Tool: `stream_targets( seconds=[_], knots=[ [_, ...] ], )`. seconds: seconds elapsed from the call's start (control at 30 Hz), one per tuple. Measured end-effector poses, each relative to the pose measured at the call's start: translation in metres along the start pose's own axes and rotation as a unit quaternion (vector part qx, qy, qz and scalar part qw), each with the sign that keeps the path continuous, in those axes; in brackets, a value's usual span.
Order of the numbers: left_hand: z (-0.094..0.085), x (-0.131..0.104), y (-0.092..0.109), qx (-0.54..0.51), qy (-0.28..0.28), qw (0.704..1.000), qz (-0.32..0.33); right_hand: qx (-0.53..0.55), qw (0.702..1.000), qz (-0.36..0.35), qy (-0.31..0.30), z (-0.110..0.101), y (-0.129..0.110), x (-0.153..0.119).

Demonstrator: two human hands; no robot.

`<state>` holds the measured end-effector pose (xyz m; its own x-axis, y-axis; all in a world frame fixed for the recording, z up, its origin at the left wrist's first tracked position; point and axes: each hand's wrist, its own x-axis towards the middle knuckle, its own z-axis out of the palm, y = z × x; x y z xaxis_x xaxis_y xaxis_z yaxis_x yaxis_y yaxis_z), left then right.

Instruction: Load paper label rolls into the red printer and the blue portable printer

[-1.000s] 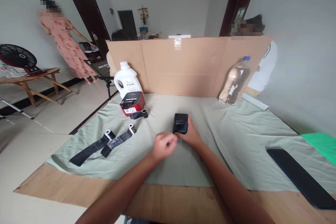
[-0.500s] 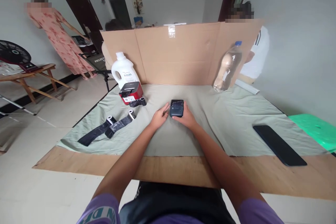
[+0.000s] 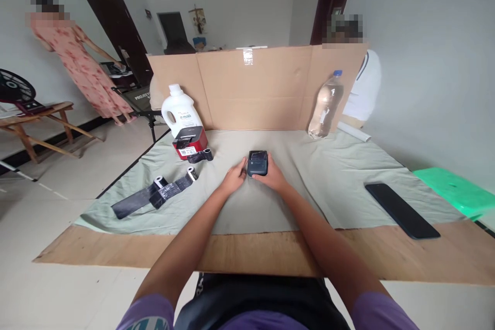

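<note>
A small black portable label printer point(image 3: 258, 164) is at the middle of the cloth, its lid side facing up. My right hand point(image 3: 274, 172) grips it from the right, with the thumb along the near edge and the fingers behind the right side. Close to its left side is my left hand point(image 3: 234, 176), fingers stretched forward and a little apart. Whether those fingertips touch the printer I cannot tell. To the left lie partly unwound rolls of black film point(image 3: 172, 190), and another black roll point(image 3: 201, 155) is by a red and black box-shaped device point(image 3: 190, 143).
A white jug point(image 3: 180, 111) stands behind the red device. At the back, a cardboard panel point(image 3: 255, 90) rises behind a clear bottle point(image 3: 327, 105) with a blue cap. A black phone point(image 3: 402, 210) lies right, near a green stool point(image 3: 452, 191). Two people are beyond the table.
My left hand's fingers have drawn closer together beside the printer. My right hand keeps its grip. The whole view has shifted slightly with my head.
</note>
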<state>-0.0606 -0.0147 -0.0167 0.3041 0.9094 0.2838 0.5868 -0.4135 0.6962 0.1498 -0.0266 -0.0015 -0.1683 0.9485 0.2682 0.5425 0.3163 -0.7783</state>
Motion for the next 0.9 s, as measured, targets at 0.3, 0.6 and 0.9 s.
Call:
stream_targets(
  seconds=[0.3,0.6,0.9],
  knots=[
    [0.0,0.006,0.007,0.125,-0.006,0.992,-0.021,0.01,1.0,-0.001,-0.006,-0.004,0.005,0.008],
    [-0.012,0.016,0.026,0.279,-0.034,0.959,0.013,0.029,0.999,0.018,-0.021,-0.006,-0.003,0.006],
    [-0.007,0.013,0.02,0.256,-0.018,0.966,0.017,0.034,0.999,0.016,-0.018,-0.005,-0.001,0.006]
  ],
)
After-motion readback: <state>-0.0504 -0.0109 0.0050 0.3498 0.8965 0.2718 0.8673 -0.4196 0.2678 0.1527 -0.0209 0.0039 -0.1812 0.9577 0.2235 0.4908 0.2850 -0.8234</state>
